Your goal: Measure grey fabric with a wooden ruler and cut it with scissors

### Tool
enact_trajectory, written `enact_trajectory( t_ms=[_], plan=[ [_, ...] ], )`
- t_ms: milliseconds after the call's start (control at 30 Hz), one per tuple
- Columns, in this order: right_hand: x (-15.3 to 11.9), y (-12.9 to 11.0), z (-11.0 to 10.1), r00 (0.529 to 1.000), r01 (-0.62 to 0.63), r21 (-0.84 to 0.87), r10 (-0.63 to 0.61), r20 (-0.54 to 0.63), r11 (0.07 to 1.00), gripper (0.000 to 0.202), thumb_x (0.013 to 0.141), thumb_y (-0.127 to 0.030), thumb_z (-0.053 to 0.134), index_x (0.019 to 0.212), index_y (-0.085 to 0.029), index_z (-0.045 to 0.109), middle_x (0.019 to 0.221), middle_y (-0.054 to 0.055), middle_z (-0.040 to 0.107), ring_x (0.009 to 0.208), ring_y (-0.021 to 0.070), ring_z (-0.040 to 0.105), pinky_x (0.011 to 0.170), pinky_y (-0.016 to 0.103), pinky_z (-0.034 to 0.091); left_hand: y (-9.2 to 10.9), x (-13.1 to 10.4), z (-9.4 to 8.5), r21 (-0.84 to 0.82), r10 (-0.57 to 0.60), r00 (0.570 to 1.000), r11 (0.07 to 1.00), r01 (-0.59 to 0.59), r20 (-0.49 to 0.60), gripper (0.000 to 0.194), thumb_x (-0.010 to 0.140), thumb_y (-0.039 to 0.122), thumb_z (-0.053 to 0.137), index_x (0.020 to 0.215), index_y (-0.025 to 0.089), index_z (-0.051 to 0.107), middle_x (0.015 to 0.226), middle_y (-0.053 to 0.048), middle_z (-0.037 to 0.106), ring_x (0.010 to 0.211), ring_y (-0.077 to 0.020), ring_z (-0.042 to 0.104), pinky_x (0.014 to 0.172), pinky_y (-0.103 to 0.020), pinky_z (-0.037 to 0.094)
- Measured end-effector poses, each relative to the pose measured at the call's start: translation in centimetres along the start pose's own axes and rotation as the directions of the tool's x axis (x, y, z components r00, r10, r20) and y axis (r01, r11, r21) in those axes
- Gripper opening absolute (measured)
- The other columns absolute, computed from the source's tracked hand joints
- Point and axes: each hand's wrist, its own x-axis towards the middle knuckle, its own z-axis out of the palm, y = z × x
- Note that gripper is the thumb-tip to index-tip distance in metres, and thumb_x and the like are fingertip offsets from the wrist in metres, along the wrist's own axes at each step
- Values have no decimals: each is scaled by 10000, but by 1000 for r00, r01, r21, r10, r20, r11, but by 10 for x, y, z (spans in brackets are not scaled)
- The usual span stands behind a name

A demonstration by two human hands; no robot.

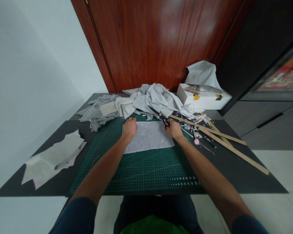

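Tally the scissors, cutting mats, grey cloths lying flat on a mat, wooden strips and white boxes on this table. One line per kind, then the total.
Scissors: 1 pair
Cutting mat: 1
Flat grey cloth: 1
Wooden strips: 3
White box: 1
Total: 7

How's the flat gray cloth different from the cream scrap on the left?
The gray cloth is nearly rectangular; the cream scrap has jagged edges. The gray cloth lies on the green cutting mat, the cream scrap on the dark tabletop. The left hand touches the gray cloth; no hand touches the cream scrap. Both are pale.
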Motion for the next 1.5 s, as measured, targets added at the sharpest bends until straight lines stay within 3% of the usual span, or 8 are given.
enact_trajectory(
  t_ms=[133, 267, 533, 633, 967, 1133, 1367, 1500],
  plan=[
    [-10, 12, -1, 990, -122, 195, 105, 95, 973, 89, 834, -205, 709, 913, -168, 726, 933, 83, 798, 938, 243, 755, 829, 283, 557, 6, -3, 5, 1, 8, 999, 1000, -8, -32, 357, 969, 78, 437, 1222, 125, 685, 1241, -188, 653, 1219, -314, 580, 1026, -388, 467],
    [-28, 17, -5, 942, -280, 401, 169, 291, 872, 129, 895, -252, 667, 789, -180, 663, 693, 38, 739, 676, 194, 732, 652, 263, 572, 38, -18, 11, -119, 197, 980, 973, -199, -30, 305, 950, 108, 494, 1117, 152, 746, 1198, -170, 689, 1219, -319, 568, 1099, -426, 425],
    [-70, 11, -22, 874, -484, 729, 222, 433, 484, 253, 837, -291, 819, 754, -181, 607, 627, 20, 688, 524, 138, 646, 499, 221, 532, 103, -65, 26, -353, 533, 846, 792, -498, 3, 224, 981, 281, 595, 1137, 204, 736, 1277, -114, 701, 1270, -291, 589, 1115, -439, 431],
    [-80, 13, -28, 860, -511, 753, 232, 455, 416, 262, 828, -283, 831, 734, -165, 617, 619, 15, 665, 492, 118, 618, 455, 201, 504, 101, -69, 31, -325, 586, 810, 768, -551, 11, 350, 1007, 412, 590, 1290, 227, 681, 1487, -116, 596, 1420, -308, 492, 1175, -481, 391],
    [-109, 2, -25, 808, -588, 764, 215, 548, 263, 312, 955, -280, 674, 679, -150, 611, 595, 32, 636, 453, 109, 590, 406, 199, 453, 46, -39, 30, -232, 489, 869, 856, -462, 73, 456, 961, 413, 635, 1403, 301, 631, 1571, -75, 545, 1486, -328, 425, 1218, -541, 318],
    [-115, -9, -19, 759, -649, 739, 214, 614, 182, 256, 962, -298, 667, 761, -147, 620, 600, 17, 637, 459, 120, 606, 417, 207, 472, 54, -47, 27, -286, 473, 881, 840, -462, -34, 335, 899, 317, 718, 1227, 250, 731, 1377, -83, 682, 1362, -317, 525, 1167, -513, 376],
    [-122, -9, -24, 737, -673, 723, 219, 640, 156, 274, 1006, -310, 600, 791, -141, 622, 607, 26, 650, 468, 138, 633, 434, 229, 509, 66, -56, 35, -347, 574, 814, 748, -565, -88, 121, 921, 293, 740, 1016, 244, 798, 1074, -41, 754, 1120, -250, 609, 1016, -416, 458],
    [-128, -4, -27, 716, -697, 699, 204, 668, 159, 286, 999, -362, 623, 826, -134, 639, 644, 50, 680, 494, 162, 667, 471, 260, 552, 67, -56, 38, -302, 604, 790, 737, -605, -110, 167, 1005, 257, 640, 985, 228, 804, 1035, -44, 758, 1074, -237, 616, 978, -405, 460]
  ],
)
